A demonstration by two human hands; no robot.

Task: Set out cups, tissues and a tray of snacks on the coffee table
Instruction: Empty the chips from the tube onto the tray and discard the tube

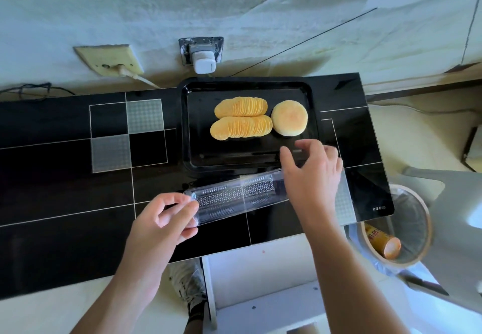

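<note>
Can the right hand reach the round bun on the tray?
Probably yes. The right hand hovers open over the black tray's near corner, empty, and nothing lies between it and the round bun.

Bright, cool daylight fills the scene, giving the pale plastered wall (182,7) a bluish-green cast. The glossy black glass tabletop (52,177) mirrors the light as soft grey sheen near its right corner, and the shiny black rectangular tray (187,125) shows thin highlights along its rim. Shadows are soft and faint. The wide-angle lens bends the table edges and stretches the forearms at the bottom; the corners look smeared, and the centre stays fairly sharp
</note>
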